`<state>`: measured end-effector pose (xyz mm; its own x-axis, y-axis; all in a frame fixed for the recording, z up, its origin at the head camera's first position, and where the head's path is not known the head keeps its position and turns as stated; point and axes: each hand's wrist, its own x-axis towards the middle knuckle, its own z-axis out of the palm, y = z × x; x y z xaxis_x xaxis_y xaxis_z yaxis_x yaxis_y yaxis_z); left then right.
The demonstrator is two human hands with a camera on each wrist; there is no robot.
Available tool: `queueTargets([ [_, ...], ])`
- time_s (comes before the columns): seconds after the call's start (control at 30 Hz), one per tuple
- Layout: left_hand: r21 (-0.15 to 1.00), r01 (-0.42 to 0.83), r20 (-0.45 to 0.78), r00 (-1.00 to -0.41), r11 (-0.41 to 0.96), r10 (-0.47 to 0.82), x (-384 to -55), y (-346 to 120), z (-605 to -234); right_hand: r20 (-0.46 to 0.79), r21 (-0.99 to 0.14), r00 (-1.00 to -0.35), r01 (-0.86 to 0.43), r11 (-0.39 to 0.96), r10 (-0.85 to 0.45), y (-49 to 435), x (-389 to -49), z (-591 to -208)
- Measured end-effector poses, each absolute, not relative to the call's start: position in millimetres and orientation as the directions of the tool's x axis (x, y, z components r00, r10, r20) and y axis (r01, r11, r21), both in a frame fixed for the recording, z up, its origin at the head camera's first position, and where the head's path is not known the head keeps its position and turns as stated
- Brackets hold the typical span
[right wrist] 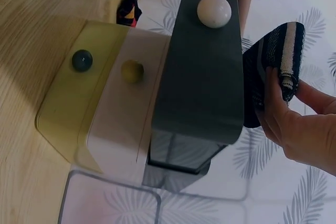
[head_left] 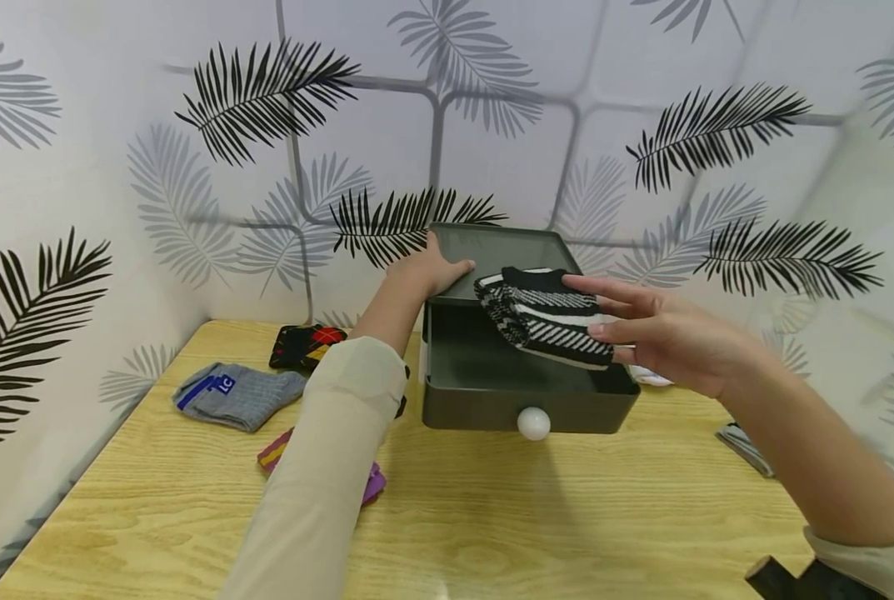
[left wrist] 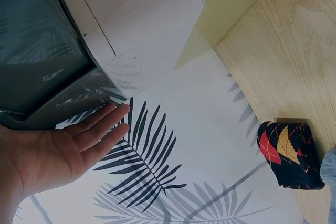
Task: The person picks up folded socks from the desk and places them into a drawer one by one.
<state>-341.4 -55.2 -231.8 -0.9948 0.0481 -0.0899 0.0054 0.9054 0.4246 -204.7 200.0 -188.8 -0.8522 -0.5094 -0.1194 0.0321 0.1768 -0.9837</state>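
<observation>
Folded black-and-white patterned socks [head_left: 547,321] are held between the thumb and fingers of my right hand [head_left: 667,333], above a pulled-out dark green drawer [head_left: 476,408] with a white knob [head_left: 533,423]. In the right wrist view the socks [right wrist: 286,56] appear beside the drawer front. My left hand [head_left: 433,271] rests at the left edge of the dark green box top [head_left: 510,246], its thumb over the top. The left wrist view shows that hand [left wrist: 58,156] with fingers extended along the box's side.
Below the green drawer are a pink drawer [right wrist: 123,93] and a yellow drawer [right wrist: 79,93]. To the left lie grey socks [head_left: 240,398], argyle socks [head_left: 292,348] and purple socks [head_left: 375,483]; a grey folded item [head_left: 746,450] and a white one [head_left: 651,378] lie right.
</observation>
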Motion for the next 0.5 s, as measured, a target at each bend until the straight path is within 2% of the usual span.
queueTargets([
  [0.33, 0.412, 0.002, -0.096, -0.994, 0.911, 0.045, -342.0, -56.6, -232.5, -0.186, -0.982, -0.754, 0.123, 0.144, -0.630, 167.9, -215.6, -200.3],
  [0.5, 0.415, 0.005, -0.087, -0.995, 0.910, 0.046, -342.4, -56.4, -232.5, -0.201, -0.980, -0.736, 0.155, 0.128, -0.647, 163.0, -218.7, -204.2],
])
